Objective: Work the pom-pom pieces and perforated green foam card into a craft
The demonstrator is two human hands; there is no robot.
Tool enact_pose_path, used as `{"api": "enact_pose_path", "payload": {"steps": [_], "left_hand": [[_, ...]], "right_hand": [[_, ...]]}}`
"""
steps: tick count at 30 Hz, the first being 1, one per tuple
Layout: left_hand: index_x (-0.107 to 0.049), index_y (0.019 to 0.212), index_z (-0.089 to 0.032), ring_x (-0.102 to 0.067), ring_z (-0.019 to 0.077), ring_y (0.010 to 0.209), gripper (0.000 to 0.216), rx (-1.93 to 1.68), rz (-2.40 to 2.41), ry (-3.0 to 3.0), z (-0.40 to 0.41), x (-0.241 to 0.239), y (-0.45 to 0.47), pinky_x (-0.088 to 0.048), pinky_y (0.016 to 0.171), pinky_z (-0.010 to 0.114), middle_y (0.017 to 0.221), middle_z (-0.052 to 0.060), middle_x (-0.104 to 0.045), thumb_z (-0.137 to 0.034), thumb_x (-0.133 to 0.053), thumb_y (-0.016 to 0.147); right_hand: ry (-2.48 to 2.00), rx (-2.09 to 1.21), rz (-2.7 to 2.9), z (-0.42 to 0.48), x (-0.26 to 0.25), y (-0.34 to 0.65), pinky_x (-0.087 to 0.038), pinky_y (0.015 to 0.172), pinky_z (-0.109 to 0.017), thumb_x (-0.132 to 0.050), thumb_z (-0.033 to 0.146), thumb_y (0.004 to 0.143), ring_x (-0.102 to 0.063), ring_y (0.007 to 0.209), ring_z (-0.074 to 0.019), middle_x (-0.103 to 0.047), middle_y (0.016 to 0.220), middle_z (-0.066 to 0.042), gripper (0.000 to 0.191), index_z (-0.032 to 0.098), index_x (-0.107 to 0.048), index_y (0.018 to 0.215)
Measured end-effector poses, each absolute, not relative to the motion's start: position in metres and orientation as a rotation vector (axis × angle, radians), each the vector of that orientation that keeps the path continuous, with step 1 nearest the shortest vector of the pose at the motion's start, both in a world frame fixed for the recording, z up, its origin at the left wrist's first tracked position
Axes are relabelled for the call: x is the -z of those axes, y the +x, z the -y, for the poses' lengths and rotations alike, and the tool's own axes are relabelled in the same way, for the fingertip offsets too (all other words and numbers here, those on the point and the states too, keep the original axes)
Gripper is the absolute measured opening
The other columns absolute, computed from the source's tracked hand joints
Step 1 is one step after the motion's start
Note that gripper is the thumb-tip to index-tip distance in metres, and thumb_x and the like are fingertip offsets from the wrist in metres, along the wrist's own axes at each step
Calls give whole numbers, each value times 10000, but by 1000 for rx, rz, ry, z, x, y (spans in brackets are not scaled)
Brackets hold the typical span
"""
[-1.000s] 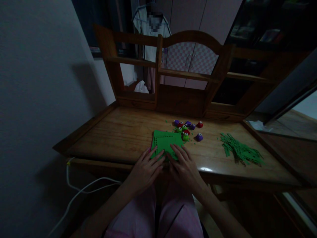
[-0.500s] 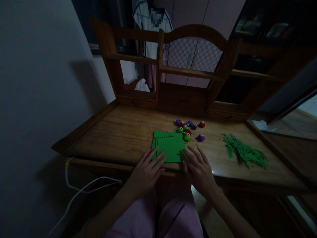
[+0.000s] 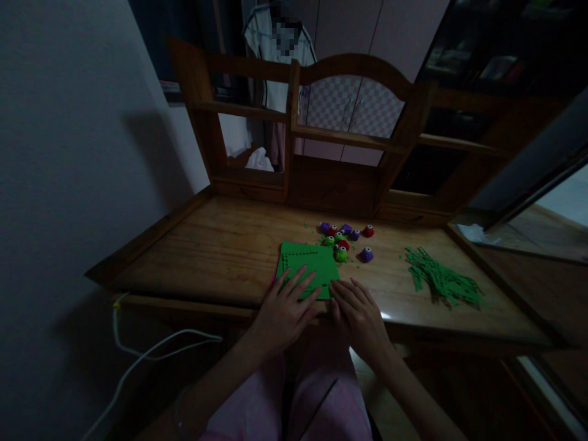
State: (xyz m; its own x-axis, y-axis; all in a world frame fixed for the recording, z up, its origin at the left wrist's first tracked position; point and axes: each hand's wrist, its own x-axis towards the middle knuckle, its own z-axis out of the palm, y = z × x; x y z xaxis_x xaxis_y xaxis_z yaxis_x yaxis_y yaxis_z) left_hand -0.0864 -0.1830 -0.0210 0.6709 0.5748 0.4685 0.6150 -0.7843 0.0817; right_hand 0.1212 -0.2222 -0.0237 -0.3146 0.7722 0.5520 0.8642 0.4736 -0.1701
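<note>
A stack of green sheets (image 3: pixel 316 260) lies at the desk's front edge, with a pink edge showing on its left side. Rows of small punched holes run along the top sheet's upper and left sides, and a dark mark shows near its lower right. My left hand (image 3: pixel 287 309) rests on the lower left of the stack, fingers spread flat. At the lower right corner, my right hand (image 3: pixel 361 309) touches the stack with its fingers stretched out and close together; its thumb is bent near the edge. Just behind the stack are several small punch-like pieces with eyes (image 3: pixel 341 254), in green, red and purple.
A heap of green punched strips (image 3: pixel 443 278) lies on the right of the wooden desk (image 3: pixel 193 251). Tiny green scraps surround the eyed pieces. A wooden shelf unit (image 3: pixel 340 135) rises at the back. A white cable (image 3: pixel 151 349) hangs at the left.
My left hand has slid right and further onto the sheets. My right hand's fingers have drawn closer together at the lower right corner. The view has shifted slightly.
</note>
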Motion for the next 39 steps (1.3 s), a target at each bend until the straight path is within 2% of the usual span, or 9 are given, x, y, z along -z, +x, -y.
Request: {"api": "enact_pose_path", "payload": {"steps": [14,17,21,24,32,39], "left_hand": [[-452,1350,-316,-253,267,1374,459,708,1000,-2751,178,35,-150,-204,1123,533,1416,60,-411,-266,-489,895],[-445,1355,-321,-256,271,1372,471,742,1016,-2746,180,36,-154,-221,1117,529,1421,61,-400,-253,-491,891],[-462,1343,-312,-247,279,1374,460,750,1038,-2752,182,37,-153,-227,1111,538,1427,68,-387,-251,-495,888],[-484,1325,-304,-241,283,1375,443,753,1038,-2746,181,38,-152,-227,1109,541,1424,73,-387,-250,-499,886],[-444,1348,-351,-234,277,1378,492,813,1038,-2728,181,39,-152,-232,1109,536,1449,52,-348,-223,-505,877],[-448,1347,-356,-260,282,1369,482,777,1064,-2724,180,43,-154,-244,1104,520,1449,54,-349,-244,-503,881]], "right_hand": [[-1381,175,2149,224,26,121,-423,1002,-481,-484,161,892,-529,1136,-252,-581,1256,-82,325,181,-587,1199],[-1392,144,2146,227,22,111,-431,997,-466,-474,163,892,-486,1196,-258,-467,1377,-102,364,171,-538,1251],[-1329,168,2254,226,11,89,-316,1088,-516,-482,179,887,-340,1325,-277,-303,1489,-68,417,194,-489,1303],[-1276,173,2327,220,6,80,-273,1108,-539,-501,190,873,-299,1349,-287,-264,1506,-45,427,208,-493,1299],[-1195,185,2437,214,9,100,-293,1119,-489,-472,121,846,-311,1350,-254,-256,1509,-62,464,165,-484,1307],[-1182,239,2419,217,17,136,-355,1082,-478,-491,98,786,-393,1295,-258,-350,1462,-100,497,144,-508,1281]]}}
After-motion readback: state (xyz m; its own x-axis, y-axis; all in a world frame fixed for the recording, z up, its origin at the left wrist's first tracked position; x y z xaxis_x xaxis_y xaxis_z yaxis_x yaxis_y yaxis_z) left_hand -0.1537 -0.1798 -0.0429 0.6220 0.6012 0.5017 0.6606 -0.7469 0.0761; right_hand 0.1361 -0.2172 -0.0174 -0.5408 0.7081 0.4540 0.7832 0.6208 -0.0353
